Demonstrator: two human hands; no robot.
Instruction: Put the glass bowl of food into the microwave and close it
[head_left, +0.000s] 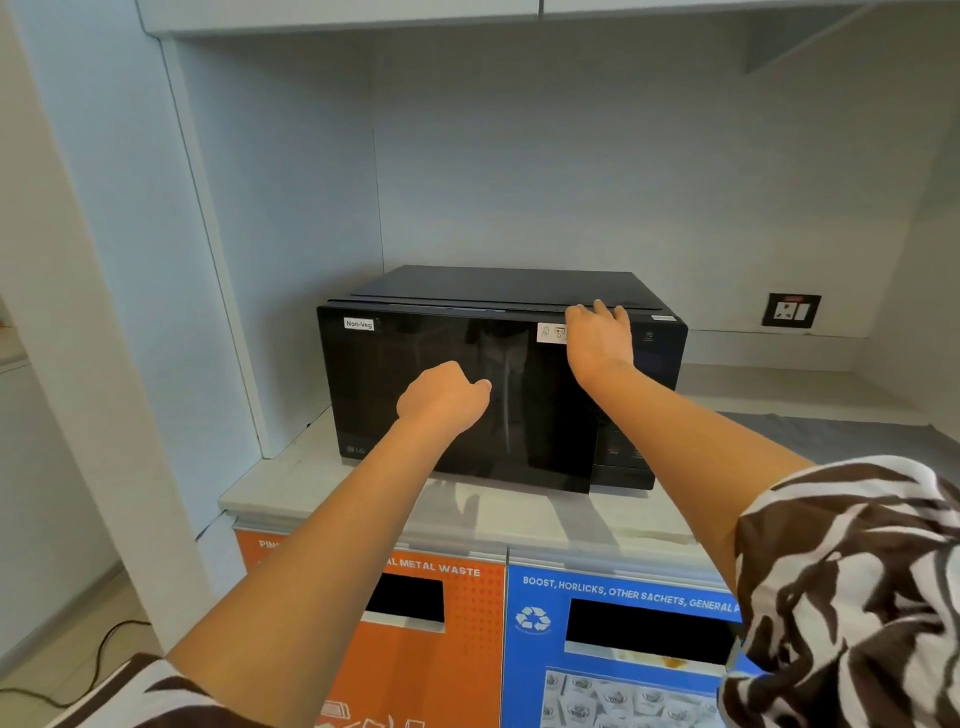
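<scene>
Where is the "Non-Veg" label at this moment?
In the head view, the Non-Veg label sits at the upper left corner of the microwave door, left of and above the left hand.

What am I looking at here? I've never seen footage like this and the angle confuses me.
One picture, from a camera worn on a person's head, looking forward and down along their bare arms. A black microwave sits on a pale counter above orange and blue waste bins. The right hand curls its fingers over the door's top edge, near the right side. The left hand, loosely fisted, is against the dark door front. Neither holds an object. The door looks nearly shut; no glass bowl shows.
</scene>
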